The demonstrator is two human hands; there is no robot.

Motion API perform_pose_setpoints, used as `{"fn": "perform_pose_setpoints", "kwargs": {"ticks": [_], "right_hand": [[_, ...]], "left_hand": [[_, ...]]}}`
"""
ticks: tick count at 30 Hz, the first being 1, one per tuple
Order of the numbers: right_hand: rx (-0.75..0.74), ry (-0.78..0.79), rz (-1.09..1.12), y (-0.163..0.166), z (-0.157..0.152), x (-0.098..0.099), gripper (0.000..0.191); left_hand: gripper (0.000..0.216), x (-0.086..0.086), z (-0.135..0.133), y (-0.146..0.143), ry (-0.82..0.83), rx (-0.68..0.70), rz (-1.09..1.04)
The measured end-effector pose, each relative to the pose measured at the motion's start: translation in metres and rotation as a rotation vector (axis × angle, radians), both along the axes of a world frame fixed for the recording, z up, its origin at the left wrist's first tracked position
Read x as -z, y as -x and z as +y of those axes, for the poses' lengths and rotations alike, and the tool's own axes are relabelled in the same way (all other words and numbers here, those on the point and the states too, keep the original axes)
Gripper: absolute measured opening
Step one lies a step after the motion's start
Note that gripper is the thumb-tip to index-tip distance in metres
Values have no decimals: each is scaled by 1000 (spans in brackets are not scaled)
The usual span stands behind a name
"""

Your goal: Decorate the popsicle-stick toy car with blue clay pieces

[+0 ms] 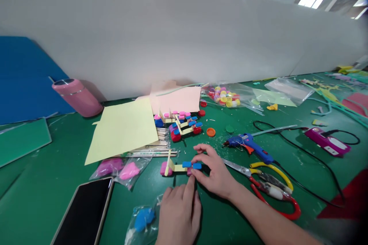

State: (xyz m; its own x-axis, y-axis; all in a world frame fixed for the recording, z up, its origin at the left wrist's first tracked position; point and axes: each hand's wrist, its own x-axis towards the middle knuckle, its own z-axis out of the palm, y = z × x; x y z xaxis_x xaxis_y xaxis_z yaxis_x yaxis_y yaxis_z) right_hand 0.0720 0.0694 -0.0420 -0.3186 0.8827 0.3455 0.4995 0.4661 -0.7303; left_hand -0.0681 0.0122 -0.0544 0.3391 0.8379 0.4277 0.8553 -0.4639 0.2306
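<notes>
Lower centre: cream-stick model (180,168) with pink blocks (165,169), blue tabs (186,164) | right hand (214,170) pinched its right end, fingers narrow | left hand (178,210) reached forefinger there; couldn't tell its grip

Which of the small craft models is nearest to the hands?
The front model, with a pink piece at its left end. The right hand touches its other end; the other models stand farther back, grouped together.

Pale craft sticks (179,168) look matt wood, the scissor blades (236,167) smooth metal.
</notes>
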Motion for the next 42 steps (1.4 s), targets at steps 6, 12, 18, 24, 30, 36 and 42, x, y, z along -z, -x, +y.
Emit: {"fn": "perform_pose_setpoints", "kwargs": {"ticks": [6, 12, 18, 24, 30, 36, 42], "right_hand": [[3, 0, 14, 1, 0, 0, 17], [-2, -3, 8, 0, 0, 1, 17], [-7, 7, 15, -1, 0, 0, 17], [-17, 21, 31, -1, 0, 0, 23], [-19, -15, 55, -7, -3, -1, 31], [-12, -42, -11, -11, -6, -3, 27], [-15, -67, -15, -12, -8, -2, 29]], "left_hand": [[25, -2, -1, 0, -13, -2, 0], [25, -1, 0, 0, -16, 6, 14], [24, 0, 1, 1, -23, 4, 14], [24, 0, 0, 1, -39, 10, 25], [26, -1, 2, 0, -53, 31, 6], [34, 2, 1, 2, -39, 38, -9], [34, 3, 1, 2, -29, 44, 4]]}}
